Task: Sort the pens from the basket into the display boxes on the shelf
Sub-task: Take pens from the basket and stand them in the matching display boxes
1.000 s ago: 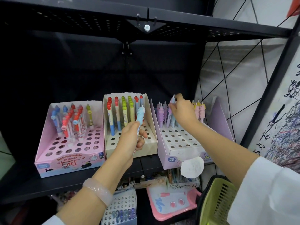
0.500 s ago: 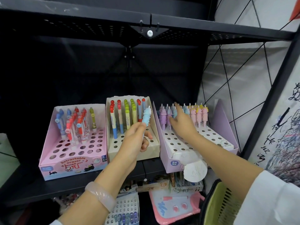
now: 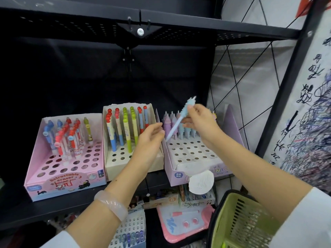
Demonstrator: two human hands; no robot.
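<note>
Pink "Retractable eraser" box (image 3: 68,181); right hand (image 3: 200,122) pinching blue pen (image 3: 179,120), left hand (image 3: 150,138) spread.

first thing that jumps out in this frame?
The right hand pinching a light blue pen, held tilted over the purple display box at the right of the shelf. The left hand hangs open just left of it, in front of the cream box. A green basket sits at bottom right.

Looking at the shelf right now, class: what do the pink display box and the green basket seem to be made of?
The pink display box looks like printed cardboard: thin folded walls, punched round holes, matte face with lettering. The green basket looks like moulded plastic, judging by its uniform slotted walls and slight sheen, though only part of it shows.
</note>
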